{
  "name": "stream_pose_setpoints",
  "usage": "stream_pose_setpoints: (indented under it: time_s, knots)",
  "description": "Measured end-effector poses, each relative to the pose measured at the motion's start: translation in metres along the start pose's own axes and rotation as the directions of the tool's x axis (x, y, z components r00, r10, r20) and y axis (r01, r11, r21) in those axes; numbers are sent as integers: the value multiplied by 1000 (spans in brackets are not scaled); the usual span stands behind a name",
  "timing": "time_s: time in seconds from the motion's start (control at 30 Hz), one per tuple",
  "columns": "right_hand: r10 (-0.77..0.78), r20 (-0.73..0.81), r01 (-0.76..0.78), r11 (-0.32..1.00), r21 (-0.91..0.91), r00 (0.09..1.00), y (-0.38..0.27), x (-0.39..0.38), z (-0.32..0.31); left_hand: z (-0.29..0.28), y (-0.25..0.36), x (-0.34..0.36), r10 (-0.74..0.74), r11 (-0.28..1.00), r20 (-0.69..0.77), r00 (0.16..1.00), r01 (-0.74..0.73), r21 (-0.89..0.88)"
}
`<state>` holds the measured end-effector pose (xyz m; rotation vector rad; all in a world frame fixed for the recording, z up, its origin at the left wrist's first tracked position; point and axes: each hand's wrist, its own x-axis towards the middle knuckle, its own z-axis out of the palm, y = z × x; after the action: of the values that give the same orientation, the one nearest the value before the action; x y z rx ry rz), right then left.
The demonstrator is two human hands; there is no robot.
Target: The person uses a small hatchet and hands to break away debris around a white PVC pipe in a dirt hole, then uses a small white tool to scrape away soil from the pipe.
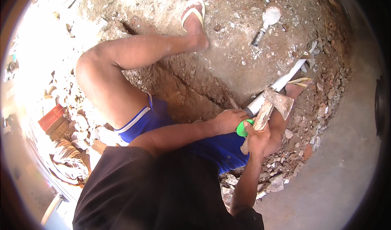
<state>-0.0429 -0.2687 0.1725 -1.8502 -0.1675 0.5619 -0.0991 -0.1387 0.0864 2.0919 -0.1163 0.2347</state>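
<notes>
Right of the frame's centre, both bare hands are at work close together. The right hand (pixel 259 138) is wrapped around a rough, pale brown wooden shaft (pixel 264 115), its thumb lying across a bright green, round disc (pixel 241 129). Up at the shaft's top end sits a flat, squarish, dust-crusted brown head (pixel 279 102); whether the two are joined, I can't tell from here. And the left hand (pixel 228 122)? Curled against the dark lower end of a long, straight white pipe (pixel 281 82), just beside the green disc, but its fingertips are hidden, so I can't say whether it grips the pipe. That pipe slants away toward the upper right, passing behind the brown head.

Seated on the ground is the wearer, in a plain black shirt (pixel 163 189) and bright blue shorts (pixel 222 152) with white trim, the left leg (pixel 102 73) bent wide across the upper left. A cream thong sandal (pixel 196 1) shows at upper centre. Between the legs runs loose brown soil (pixel 195 91), and pale broken rubble (pixel 277 183) lines the lower right, next to a smooth grey concrete surface (pixel 313 189).

Over at upper right lies a hand tool with a whitish rounded blade and dark handle (pixel 270 16), well apart from the hands. Far left, a reddish rectangular block (pixel 51 116) sits above a brown striped cloth (pixel 69 162).
</notes>
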Motion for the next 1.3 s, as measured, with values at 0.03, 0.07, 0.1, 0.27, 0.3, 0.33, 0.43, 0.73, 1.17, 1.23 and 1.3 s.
stream_pose_setpoints:
  time_s: [0.03, 0.07, 0.1, 0.27, 0.3, 0.33, 0.43, 0.73, 1.17, 1.23, 1.3]
  knots:
    - [30, -10, -30, 1000, 8, 1000, 10, 2, -3, 8, -2, -4, -52, 998, 23, 998, 52, -23]
    - [60, -20, -59, 998, 16, 998, 21, 4, -6, 16, -5, -6, -103, 994, 47, 994, 105, -44]
    - [95, -40, -94, 995, 26, 995, 34, 4, -10, 20, -8, -8, -212, 977, 88, 973, 214, -19]
    - [240, -25, -232, 957, 175, 971, 86, 13, -39, 22, -72, -12, -635, 769, 258, 729, 561, 307]
    - [285, -32, -273, 939, 210, 958, 81, 17, -44, 22, -89, -10, -632, 762, 278, 723, 516, 391]
    - [325, -38, -307, 920, 244, 945, 77, 21, -49, 21, -107, -6, -627, 752, 296, 721, 462, 469]
    - [347, -51, -291, 849, 442, 936, 82, 26, -63, 24, -155, 4, -558, 745, 370, 743, 252, 618]
    - [581, 73, -490, 605, 628, 811, 95, 47, -82, 64, -189, 38, -507, 733, 574, 644, -28, 679]
    - [653, 21, -519, 580, 628, 757, 116, 63, -76, 74, -215, 27, -328, 747, 782, 529, -362, 558]
    - [644, 11, -509, 593, 623, 765, 116, 64, -76, 70, -215, 30, -342, 724, 844, 413, -457, 517]
    - [631, 0, -506, 621, 599, 776, 115, 64, -75, 65, -216, 27, -313, 704, 860, 402, -509, 495]
